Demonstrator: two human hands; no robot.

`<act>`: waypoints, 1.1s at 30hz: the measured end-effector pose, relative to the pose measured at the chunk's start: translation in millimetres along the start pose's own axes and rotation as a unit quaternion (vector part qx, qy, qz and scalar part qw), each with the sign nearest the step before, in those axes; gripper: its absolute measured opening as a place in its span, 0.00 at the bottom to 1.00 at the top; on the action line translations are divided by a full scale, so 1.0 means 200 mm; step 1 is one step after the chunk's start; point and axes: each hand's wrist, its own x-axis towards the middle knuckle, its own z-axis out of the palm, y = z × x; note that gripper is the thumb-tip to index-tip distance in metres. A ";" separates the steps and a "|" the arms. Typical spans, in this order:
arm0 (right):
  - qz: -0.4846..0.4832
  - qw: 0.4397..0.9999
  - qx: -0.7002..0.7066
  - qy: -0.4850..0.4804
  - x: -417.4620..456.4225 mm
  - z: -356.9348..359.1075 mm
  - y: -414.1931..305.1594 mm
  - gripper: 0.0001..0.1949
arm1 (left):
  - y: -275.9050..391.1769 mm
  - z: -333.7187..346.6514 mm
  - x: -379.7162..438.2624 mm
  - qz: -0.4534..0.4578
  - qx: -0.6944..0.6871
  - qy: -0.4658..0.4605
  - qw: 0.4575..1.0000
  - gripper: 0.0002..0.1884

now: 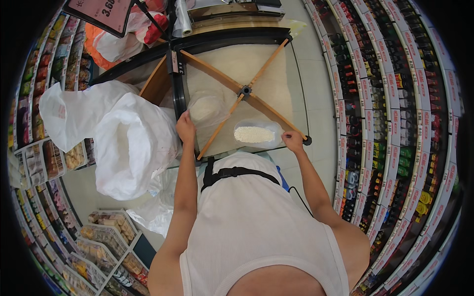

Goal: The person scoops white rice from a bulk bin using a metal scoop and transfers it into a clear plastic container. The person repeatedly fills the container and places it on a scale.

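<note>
My right hand (293, 141) grips the handle end of a clear plastic scoop (277, 134). White rice-like grain (254, 134) lies in the scoop. On the other side, my left hand (186, 128) pinches the edge of a thin clear plastic bag (218, 113), which bulges with pale grain (203, 105). Both bag and scoop are over a display bin (298, 92) with clear walls, filled with pale loose grain (222, 63). Wooden slats (268, 63) cross above the grain and meet at a dark hub (244, 91).
Left of the bin stands an open white sack (148, 122). A roll of clear bags (184, 18) and a price sign (100, 14) are at the back. Bottle shelves (389, 111) line the right; wire baskets of packaged food (107, 236) stand at lower left.
</note>
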 end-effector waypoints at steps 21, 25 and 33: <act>-0.117 0.939 -0.319 -0.056 0.26 0.11 -1.24 0.14 | -0.12 -0.01 0.05 0.021 0.002 0.020 1.000 0.17; -0.131 0.921 -0.365 -0.048 0.27 0.34 -1.50 0.14 | -0.18 0.02 0.09 0.060 0.008 0.045 0.997 0.16; -0.018 0.959 -0.275 -0.069 0.13 -0.15 -1.19 0.14 | -0.26 0.05 0.10 0.108 0.055 0.106 0.987 0.16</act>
